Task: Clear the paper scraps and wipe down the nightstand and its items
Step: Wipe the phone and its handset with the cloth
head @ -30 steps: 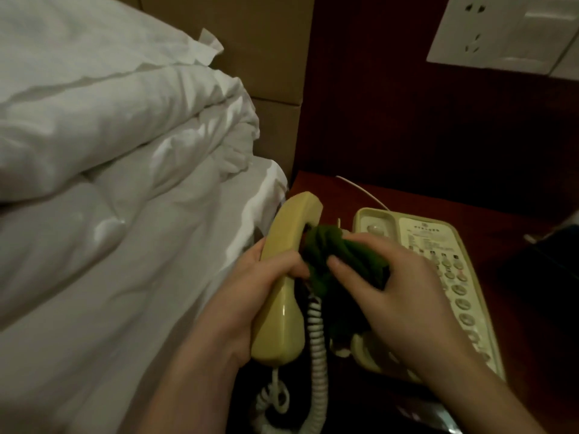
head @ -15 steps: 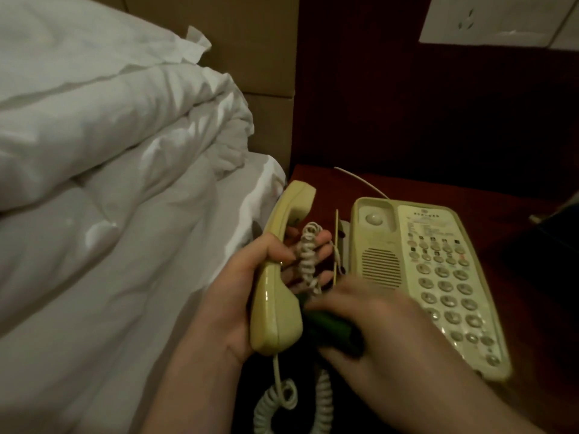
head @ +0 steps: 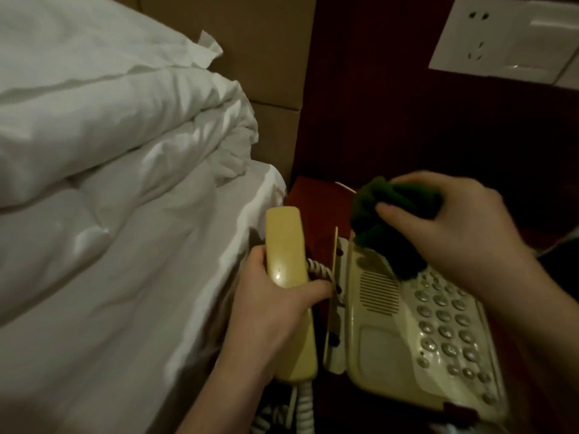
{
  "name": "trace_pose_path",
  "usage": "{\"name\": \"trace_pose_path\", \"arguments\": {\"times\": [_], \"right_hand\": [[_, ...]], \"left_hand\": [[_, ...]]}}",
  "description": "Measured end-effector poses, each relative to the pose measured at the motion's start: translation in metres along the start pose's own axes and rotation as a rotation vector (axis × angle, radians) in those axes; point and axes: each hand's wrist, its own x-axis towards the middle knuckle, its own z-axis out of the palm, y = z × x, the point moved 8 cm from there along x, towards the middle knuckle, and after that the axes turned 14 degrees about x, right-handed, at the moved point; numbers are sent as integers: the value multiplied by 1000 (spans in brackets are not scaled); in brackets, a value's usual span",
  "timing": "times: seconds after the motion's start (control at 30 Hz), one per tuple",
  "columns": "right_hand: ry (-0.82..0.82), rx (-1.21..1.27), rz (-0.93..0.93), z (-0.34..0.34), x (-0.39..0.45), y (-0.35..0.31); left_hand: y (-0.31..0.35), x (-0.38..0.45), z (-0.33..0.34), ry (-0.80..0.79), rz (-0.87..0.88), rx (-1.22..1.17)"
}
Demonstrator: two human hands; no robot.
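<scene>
A cream telephone base (head: 398, 346) with a keypad sits on the dark red-brown nightstand (head: 313, 195). My left hand (head: 272, 311) grips the yellow handset (head: 288, 277), lifted off the cradle to the left of the base. Its coiled cord (head: 305, 405) hangs down below. My right hand (head: 454, 233) grips a bunched dark green cloth (head: 385, 220) and holds it over the top end of the base, where it touches the cradle area. No paper scraps show.
A bed with rumpled white bedding (head: 109, 183) fills the left, close against the nightstand. A padded headboard (head: 266, 57) and a dark wall panel stand behind. A white socket plate (head: 507, 36) is on the wall at upper right. A thin white wire (head: 344, 187) lies behind the phone.
My right hand has carried the green cloth from the lower end of the handset up to the top of the phone base. My left hand has turned the handset so its back faces up.
</scene>
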Motion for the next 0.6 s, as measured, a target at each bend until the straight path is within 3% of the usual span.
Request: {"name": "trace_pose_path", "arguments": {"times": [0.13,0.27,0.33,0.43,0.6], "right_hand": [[-241,-260,-28,49,41,-14],[-785,-590,-115,117,32,-6],[-964,-657,-103,127,26,1],[-1076,-718,-85,130,37,0],[-1122,-885,-190,131,66,-1]], "left_hand": [[-4,-1,5,19,-40,-5],[-9,4,-4,42,-54,-40],[-9,6,-7,41,-44,-31],[-11,8,-8,35,-42,-49],[-11,10,-8,6,-54,-91]]}}
